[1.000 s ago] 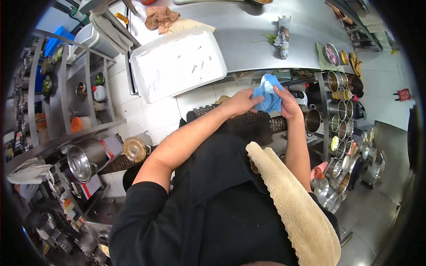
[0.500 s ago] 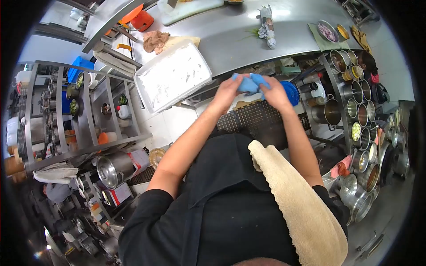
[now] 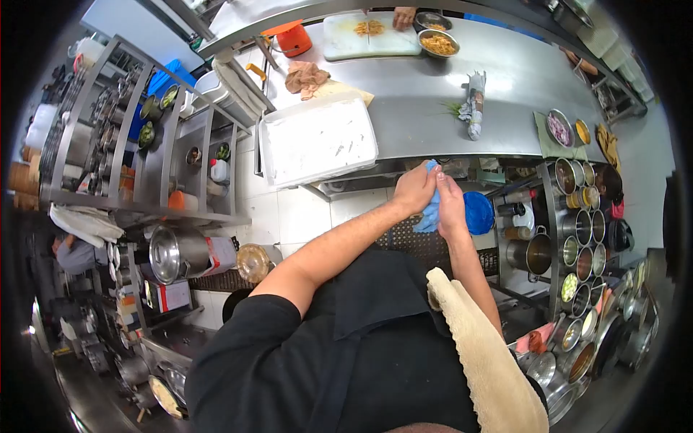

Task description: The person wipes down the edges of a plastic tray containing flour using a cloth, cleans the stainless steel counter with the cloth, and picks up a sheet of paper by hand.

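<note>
Head camera: Two bare hands, the left hand (image 3: 414,189) and the right hand (image 3: 452,205), press together just off the front edge of a steel table (image 3: 415,119), fingers of both grasping one crumpled blue wad (image 3: 427,219), partly hidden between them. One white tub (image 3: 317,141) sits at the table's near left corner, with one brown cloth (image 3: 306,78) behind it. Two bowls (image 3: 438,45) stand beside one cutting board (image 3: 346,43) at the table's far side, where another person's hand (image 3: 403,17) rests. One wrapped bundle (image 3: 473,108) lies right of the table's middle; two more bowls (image 3: 559,130) stand at its right end. One steel rail (image 3: 289,20) crosses above the table's far left, blocking part of the view.
</note>
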Available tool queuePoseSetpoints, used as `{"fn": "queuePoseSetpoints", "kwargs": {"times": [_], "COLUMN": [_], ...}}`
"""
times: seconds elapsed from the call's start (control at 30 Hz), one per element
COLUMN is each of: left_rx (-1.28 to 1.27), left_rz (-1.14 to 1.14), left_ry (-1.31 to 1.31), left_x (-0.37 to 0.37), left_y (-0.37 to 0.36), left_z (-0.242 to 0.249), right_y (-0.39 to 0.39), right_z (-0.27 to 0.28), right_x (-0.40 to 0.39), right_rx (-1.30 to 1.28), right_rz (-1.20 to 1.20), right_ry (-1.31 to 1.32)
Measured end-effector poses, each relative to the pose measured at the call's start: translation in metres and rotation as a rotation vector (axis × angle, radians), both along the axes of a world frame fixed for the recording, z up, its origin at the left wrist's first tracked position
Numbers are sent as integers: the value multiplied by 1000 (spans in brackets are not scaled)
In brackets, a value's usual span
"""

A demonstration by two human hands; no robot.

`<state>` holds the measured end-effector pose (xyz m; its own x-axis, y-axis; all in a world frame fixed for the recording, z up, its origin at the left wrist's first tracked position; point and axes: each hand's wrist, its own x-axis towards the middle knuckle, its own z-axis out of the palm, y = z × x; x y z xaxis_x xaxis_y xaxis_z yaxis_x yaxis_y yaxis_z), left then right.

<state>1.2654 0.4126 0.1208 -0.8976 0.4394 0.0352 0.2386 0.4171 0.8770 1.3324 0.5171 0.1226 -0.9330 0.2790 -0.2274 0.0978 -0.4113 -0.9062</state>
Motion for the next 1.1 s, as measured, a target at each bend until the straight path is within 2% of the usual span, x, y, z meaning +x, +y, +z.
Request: {"fn": "queuePoseSetpoints", "kwargs": {"times": [0.1, 0.17, 0.23, 0.33, 0.37, 0.43, 0.47, 0.5, 0.57, 0.63, 0.67, 0.7, 0.73, 0.83, 0.9, 0.97, 1.1], "left_rx": [37, 136, 194, 253, 224, 175, 65, 70, 73, 120, 143, 165, 161, 262, 346, 396, 551], "left_rz": [28, 47, 13, -111, -201, -388, -482, -486, -502, -454, -429, -403, -411, -537, -501, -470, -383], "left_ry": [4, -20, -77, -287, -299, -314, -330, -262, -112, -160, -184, -206, -175, -437, -404, -317, -454], "left_x": [1, 2, -12, -31, -32, -36, -37, -30, -15, -10, -8, -8, -13, -38, -49, -57, -63], "left_y": [2, 4, 0, -24, -32, -43, -45, -38, -22, -4, 5, 12, 9, -3, -5, -7, -5], "left_z": [10, 14, 8, 16, 16, 22, 27, 27, 29, 37, 42, 48, 56, 67, 73, 93, 118], "right_y": [13, 32, 46, 88, 96, 112, 123, 111, 96, 82, 76, 69, 73, 99, 106, 114, 110], "right_z": [2, 13, 26, 27, 25, 17, 14, 35, 47, 59, 63, 71, 80, 94, 114, 110, 99], "right_x": [-2, 5, 18, 35, 38, 37, 34, 29, 9, -5, -9, -9, -6, 5, 15, 15, 16], "right_rx": [104, 148, 412, 687, 643, 448, 482, 482, 456, 570, 537, 372, 349, 273, 269, 244, 95], "right_rz": [38, 185, 253, 461, 400, 177, 153, 26, 11, 102, 158, 180, 217, 289, 325, 389, 372], "right_ry": [8, 6, 47, -193, -261, -206, -150, -150, -50, -132, -115, -71, -38, 44, 14, 42, -1]}}
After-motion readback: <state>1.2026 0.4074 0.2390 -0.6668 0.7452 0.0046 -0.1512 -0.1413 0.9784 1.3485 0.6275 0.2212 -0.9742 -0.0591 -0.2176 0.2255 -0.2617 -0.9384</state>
